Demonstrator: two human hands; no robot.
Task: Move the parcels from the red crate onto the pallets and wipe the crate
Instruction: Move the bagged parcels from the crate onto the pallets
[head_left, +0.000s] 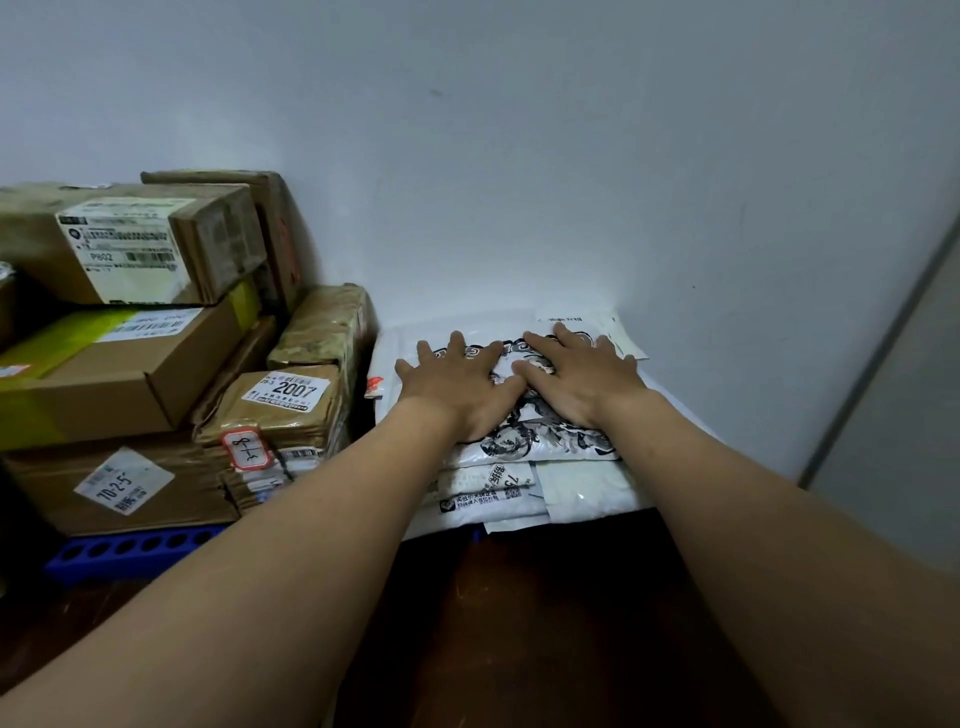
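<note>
Two hands lie flat on one white parcel (550, 441), a soft plastic mail bag printed with a black ink drawing. It tops a stack of white mail bags (582, 491) just past centre, toward 1 o'clock, against the pale wall (571, 156). The left hand (457, 387) and right hand (579, 382) press side by side, thumbs nearly touching; each grip is wide, fingers straight and spread, holding nothing. The hands cover the middle of the drawing, and the small print on the bag labels is too fine to read. Only a sliver of the blue pallet (130, 551) shows at 8 o'clock, under the load. Brown cardboard cartons (130, 364) pile up at 9 o'clock, cut off by the frame edge, one carton (291, 410) labelled 2007 just beside the bags. Dark floor (519, 623) fills 6 o'clock between the forearms
</note>
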